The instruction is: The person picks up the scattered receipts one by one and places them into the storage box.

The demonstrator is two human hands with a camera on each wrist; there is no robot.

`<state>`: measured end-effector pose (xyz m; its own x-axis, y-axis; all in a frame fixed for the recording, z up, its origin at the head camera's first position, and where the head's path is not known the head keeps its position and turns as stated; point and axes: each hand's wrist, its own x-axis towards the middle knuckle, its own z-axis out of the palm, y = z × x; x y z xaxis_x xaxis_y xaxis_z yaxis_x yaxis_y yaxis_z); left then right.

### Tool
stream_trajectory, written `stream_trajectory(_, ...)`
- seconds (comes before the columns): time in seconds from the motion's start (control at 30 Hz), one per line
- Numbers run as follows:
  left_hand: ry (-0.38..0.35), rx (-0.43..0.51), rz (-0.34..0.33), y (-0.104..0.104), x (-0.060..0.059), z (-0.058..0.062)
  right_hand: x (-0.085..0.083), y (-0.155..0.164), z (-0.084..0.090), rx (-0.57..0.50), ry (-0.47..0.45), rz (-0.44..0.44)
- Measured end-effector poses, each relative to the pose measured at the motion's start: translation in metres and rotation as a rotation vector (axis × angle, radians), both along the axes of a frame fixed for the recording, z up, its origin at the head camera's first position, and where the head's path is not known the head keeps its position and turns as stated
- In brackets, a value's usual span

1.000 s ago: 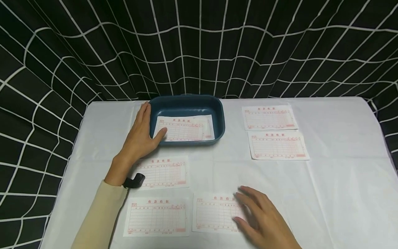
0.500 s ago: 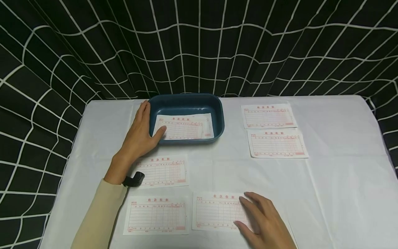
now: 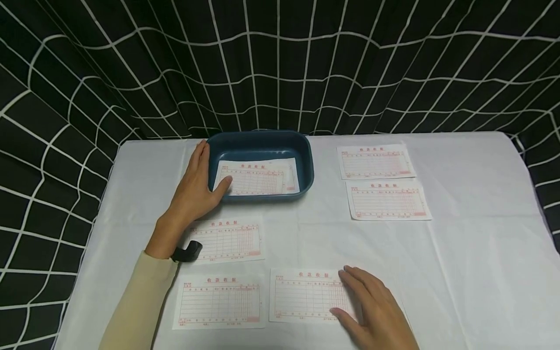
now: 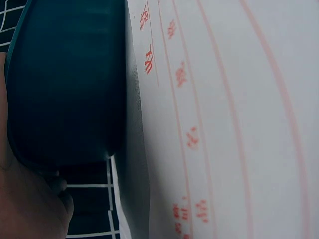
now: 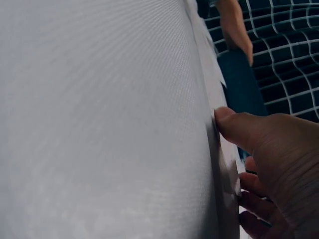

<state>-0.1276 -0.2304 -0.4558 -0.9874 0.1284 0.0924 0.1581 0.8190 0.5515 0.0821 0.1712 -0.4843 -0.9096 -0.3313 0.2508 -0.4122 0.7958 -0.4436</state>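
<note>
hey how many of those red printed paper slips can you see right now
6: one in the dark blue plastic tray, two at the far right, one by the left wrist, one nearest left, one under the right hand. More could be stacked unseen.

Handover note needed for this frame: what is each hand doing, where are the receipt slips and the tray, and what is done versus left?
Left hand: flat against the blue tray's left side, thumb over the rim.
Right hand: fingers resting flat on the near-right receipt slip.
Done: one slip in the tray.
Left: five slips on the table, two far right, three near, including and.
</note>
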Motion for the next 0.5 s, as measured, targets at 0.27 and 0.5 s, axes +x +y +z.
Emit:
stream_trajectory(0.27, -0.001, 0.005, 0.0, 0.0005, 0.0002, 0.0009, 0.0002, -0.0008, 0.0052, -0.048, -0.031, -0.011)
stream_trajectory(0.5, -0.004, 0.001, 0.004, 0.001, 0.0002, 0.0008, -0.0011, -0.0034, 0.0094, -0.056, -0.027, -0.032)
